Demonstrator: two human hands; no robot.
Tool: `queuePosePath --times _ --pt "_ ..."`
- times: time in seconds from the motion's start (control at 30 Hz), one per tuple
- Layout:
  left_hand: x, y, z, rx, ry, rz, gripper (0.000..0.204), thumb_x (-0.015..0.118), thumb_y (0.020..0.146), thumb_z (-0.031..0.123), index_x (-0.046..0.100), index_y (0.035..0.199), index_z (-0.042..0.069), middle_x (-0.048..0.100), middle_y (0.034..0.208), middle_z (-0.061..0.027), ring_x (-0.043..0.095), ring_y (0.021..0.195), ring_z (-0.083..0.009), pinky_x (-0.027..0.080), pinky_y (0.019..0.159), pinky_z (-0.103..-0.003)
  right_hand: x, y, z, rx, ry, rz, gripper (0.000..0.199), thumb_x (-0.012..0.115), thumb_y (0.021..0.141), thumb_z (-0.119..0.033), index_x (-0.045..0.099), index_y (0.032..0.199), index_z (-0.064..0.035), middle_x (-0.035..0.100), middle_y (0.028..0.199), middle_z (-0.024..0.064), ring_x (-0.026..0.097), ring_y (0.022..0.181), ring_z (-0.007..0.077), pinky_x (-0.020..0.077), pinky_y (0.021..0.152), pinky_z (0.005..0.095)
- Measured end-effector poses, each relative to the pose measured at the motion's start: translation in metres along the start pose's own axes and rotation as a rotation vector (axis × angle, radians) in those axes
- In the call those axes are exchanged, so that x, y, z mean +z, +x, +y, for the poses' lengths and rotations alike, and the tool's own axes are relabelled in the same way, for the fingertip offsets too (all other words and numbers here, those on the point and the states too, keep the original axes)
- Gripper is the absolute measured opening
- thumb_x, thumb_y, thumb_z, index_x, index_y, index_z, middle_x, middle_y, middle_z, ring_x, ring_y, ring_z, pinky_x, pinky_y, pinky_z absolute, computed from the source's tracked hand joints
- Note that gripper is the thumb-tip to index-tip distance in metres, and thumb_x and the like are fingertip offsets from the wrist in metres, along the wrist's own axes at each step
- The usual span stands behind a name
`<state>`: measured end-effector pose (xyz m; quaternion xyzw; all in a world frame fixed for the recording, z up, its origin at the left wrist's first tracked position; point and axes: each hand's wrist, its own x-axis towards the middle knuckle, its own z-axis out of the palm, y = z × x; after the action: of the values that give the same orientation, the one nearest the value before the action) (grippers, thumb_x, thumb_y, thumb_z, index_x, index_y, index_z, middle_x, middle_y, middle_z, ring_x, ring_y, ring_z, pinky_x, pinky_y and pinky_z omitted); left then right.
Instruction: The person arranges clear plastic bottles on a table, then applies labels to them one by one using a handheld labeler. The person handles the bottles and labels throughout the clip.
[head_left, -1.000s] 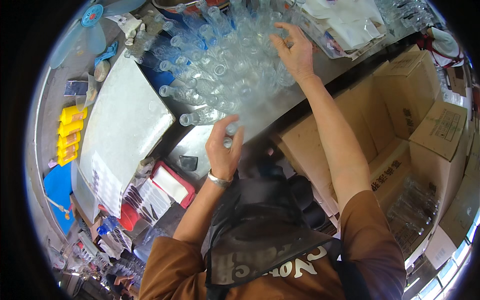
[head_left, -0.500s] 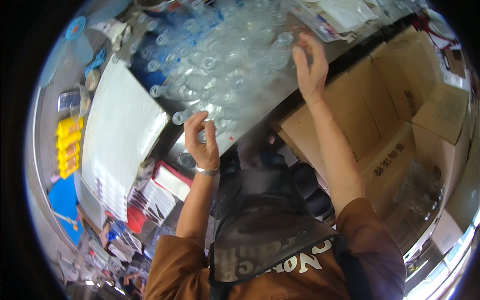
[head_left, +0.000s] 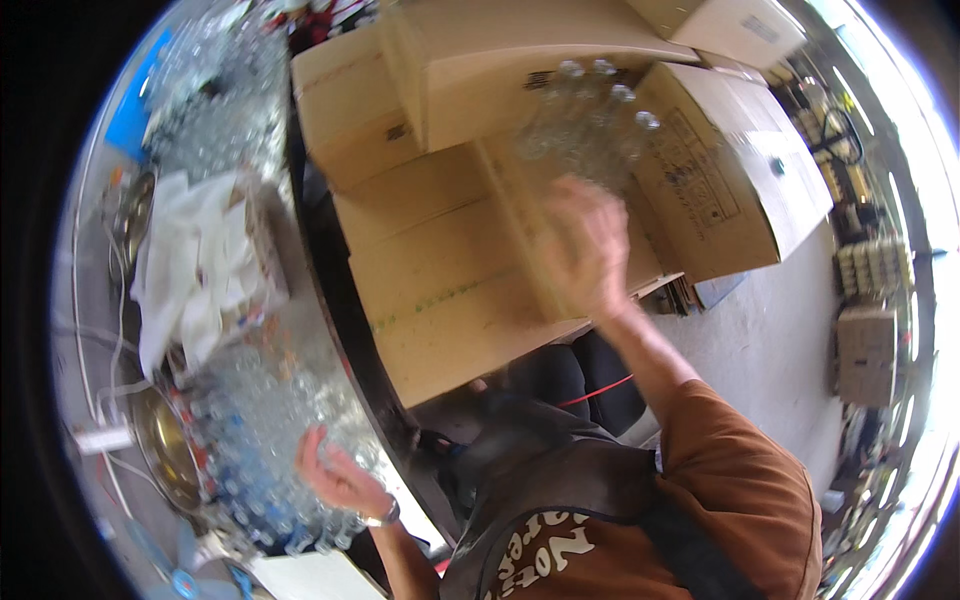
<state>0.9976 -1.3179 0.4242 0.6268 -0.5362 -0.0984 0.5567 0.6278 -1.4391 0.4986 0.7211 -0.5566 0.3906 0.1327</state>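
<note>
My right hand (head_left: 588, 240) is over an open cardboard box (head_left: 430, 290), smeared by motion, so its finger pose and anything in it cannot be made out. Just beyond its fingers, a cluster of clear bottles (head_left: 590, 115) with round mouths is inside the box. My left hand (head_left: 342, 480) hovers at the edge of the metal table, fingers apart and nothing visible in them. Beneath and beside it spreads a heap of loose clear bottles (head_left: 255, 440), bluish toward the near end.
White cloth or plastic (head_left: 195, 270) covers a bundle on the table, with more clear bottles (head_left: 215, 130) beyond. A brass-coloured bowl (head_left: 165, 445) sits at the table's left. Other cardboard boxes (head_left: 540, 50) stand around the open one. Grey floor (head_left: 745, 340) lies to the right.
The view has swung right, toward the boxes. My right hand has gone from above the table's bottles to over the open box; my left hand remains by the table's heap.
</note>
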Motion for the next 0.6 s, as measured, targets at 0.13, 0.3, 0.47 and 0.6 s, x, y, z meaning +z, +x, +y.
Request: queuePosePath --times 0.13,0.3,0.47,0.6 --pt "0.146 0.062 0.079 0.201 -0.279 -0.416 0.041 0.067 0.093 0.007 0.056 0.131 -0.003 0.059 0.127 -0.0187 0.062 0.112 -0.0289 0.050 0.098 -0.038 -0.072 0.015 0.106 0.267 -0.250 0.215 0.051 0.078 0.078 -0.010 0.060 0.126 -0.0034 0.055 0.135 0.0194 0.052 0.124 0.0379 0.0451 0.104 0.0463" --pt "0.336 0.122 0.165 0.526 -0.399 -0.543 0.057 0.069 0.093 0.023 0.049 0.143 0.004 0.055 0.136 -0.0220 0.057 0.122 -0.0375 0.049 0.102 -0.043 -0.035 0.056 0.159 0.382 -0.124 0.121 0.083 0.087 0.074 -0.031 0.048 0.143 -0.0057 0.036 0.154 0.0211 0.037 0.140 0.0391 0.0430 0.111 0.0476" --pt "0.473 0.143 0.205 0.645 -0.389 -0.562 0.059 0.072 0.092 0.028 0.051 0.142 0.007 0.061 0.129 -0.0160 0.063 0.114 -0.0299 0.051 0.096 -0.043 -0.014 0.095 0.187 0.490 -0.129 -0.211 0.060 0.080 0.080 -0.030 0.058 0.132 -0.0079 0.064 0.126 0.0164 0.064 0.110 0.0351 0.0526 0.094 0.0437" --pt "0.509 0.138 0.217 0.513 -0.455 -0.650 0.057 0.073 0.089 0.035 0.057 0.137 0.010 0.066 0.123 -0.0132 0.066 0.107 -0.0319 0.053 0.093 -0.043 -0.004 0.093 0.190 0.402 -0.203 -0.128 0.036 0.077 0.082 -0.023 0.066 0.113 -0.0086 0.072 0.101 0.0125 0.068 0.096 0.0332 0.0546 0.085 0.0424"
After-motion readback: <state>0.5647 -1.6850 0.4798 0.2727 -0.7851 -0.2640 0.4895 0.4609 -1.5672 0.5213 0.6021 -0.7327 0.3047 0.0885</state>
